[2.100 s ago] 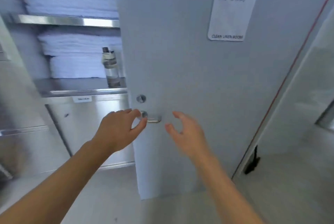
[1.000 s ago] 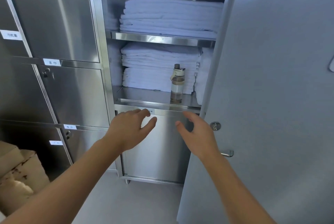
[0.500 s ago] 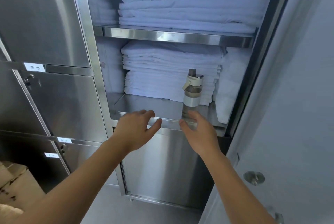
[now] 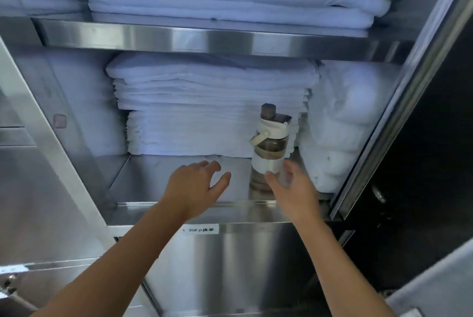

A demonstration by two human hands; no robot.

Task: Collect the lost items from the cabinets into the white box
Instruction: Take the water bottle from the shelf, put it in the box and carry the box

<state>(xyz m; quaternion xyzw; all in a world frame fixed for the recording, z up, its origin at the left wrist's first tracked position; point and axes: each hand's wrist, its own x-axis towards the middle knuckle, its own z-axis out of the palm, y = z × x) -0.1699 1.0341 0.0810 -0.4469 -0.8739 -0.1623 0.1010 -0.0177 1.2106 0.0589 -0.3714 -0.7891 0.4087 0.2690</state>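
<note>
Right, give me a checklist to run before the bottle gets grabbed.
1. Bottle upright on the shelf: ok.
2. Lid closed: cannot tell.
3. Right hand open and beside the bottle, thumb in front of it: ok.
4. Grip closed on the bottle: not ok, not yet.
5. Left hand empty, free to help: ok.
6. Towels behind and to the right sit close to the bottle; room to lift it forward: ok.

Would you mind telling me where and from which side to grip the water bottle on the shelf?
Probably grip the water bottle round its straight body, near the white band, from the open front. It stands upright with folded linens close behind and right; the right hand is nearest.
</note>
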